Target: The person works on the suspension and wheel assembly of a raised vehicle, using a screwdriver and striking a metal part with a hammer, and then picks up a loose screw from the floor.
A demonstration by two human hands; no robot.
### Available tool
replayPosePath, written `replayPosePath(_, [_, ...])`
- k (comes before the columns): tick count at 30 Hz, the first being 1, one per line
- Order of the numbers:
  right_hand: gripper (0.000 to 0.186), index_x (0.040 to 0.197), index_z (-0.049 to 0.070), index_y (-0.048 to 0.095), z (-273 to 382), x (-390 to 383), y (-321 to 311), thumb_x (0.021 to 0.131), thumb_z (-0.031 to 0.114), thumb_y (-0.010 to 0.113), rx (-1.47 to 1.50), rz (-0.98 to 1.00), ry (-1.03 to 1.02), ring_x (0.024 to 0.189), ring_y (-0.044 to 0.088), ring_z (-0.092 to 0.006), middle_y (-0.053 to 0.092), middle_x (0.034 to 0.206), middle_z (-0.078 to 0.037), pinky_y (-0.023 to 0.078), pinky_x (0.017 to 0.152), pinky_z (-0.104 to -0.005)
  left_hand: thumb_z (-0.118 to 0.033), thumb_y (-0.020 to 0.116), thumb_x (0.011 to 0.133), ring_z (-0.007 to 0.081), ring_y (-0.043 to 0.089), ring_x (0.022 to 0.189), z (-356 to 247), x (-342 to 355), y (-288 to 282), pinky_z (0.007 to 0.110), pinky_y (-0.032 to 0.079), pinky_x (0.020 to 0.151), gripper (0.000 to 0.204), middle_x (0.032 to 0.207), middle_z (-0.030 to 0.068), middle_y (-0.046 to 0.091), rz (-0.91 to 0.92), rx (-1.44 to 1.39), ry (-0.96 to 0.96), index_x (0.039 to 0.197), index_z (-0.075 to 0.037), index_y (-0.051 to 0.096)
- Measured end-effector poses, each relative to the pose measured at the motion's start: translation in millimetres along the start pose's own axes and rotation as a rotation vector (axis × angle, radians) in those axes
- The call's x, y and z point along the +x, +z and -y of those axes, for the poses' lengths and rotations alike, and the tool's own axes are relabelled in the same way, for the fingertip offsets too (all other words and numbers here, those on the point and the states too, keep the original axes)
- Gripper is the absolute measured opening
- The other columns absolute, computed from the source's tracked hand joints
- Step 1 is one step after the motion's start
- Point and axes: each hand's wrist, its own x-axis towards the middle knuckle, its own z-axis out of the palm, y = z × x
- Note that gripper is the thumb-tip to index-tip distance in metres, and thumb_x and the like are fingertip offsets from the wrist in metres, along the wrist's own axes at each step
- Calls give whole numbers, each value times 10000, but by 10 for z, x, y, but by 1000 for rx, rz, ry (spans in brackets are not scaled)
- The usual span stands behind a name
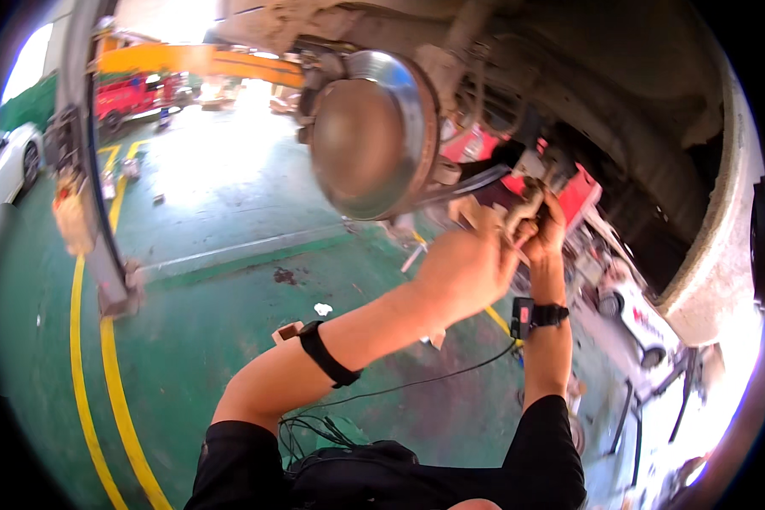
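Observation:
Both my arms reach up under a raised vehicle, beside its brake disc (pixel 374 136), which has a rusty hub face and a shiny rim. My left hand (pixel 476 251) is closed, its fingers bent around a small tan part (pixel 529 204). Close against it, my right hand (pixel 548 228) is closed too, fingers raised at the same part. Blur and the fingers hide what kind of part it is. A dark suspension arm (pixel 476 180) runs from behind the disc toward my hands. Red panels (pixel 580 194) show just behind them.
The wheel arch edge (pixel 710 263) curves down at the right. A lift post (pixel 102 212) stands at the left, with a yellow lift arm (pixel 195 61) behind. A white and grey trolley jack (pixel 633 319) sits at right. A cable (pixel 433 380) runs to my right wrist.

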Motion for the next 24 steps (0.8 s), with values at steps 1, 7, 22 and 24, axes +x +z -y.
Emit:
replayPosePath(1, [276,1018,70,595,3,-29,24,929,325,535,-6,3,-9,398,286,-69,429,596,6,226,352,-187,-193,499,882,245,617,510,61,43,-36,336,467,439,271,615,149,610,288,-396,-228,1021,40,505])
replayPosePath(7, [306,1041,26,592,-64,-36,66,938,310,542,-5,8,-37,442,356,-54,527,665,-17,251,350,-175,-248,270,963,236,628,630,274,-179,131,282,478,446,416,875,225,642,339,-1931,-1080,1053,70,521])
replayPosePath(22, [333,975,62,604,-80,-150,187,944,386,533,-74,-186,-91,494,450,-75,579,713,-28,331,363,-197,-277,573,932,187,649,699,292,-191,-98,274,479,565,375,908,125,651,306,-528,-104,1132,21,466])
replayPosePath(24, [455,1135,11,559,-126,-325,45,941,418,500,-15,-184,9,563,486,-121,650,930,-132,372,377,-209,-309,558,942,198,666,722,325,-253,10,280,497,588,402,899,107,658,433,-594,-202,1149,23,467])
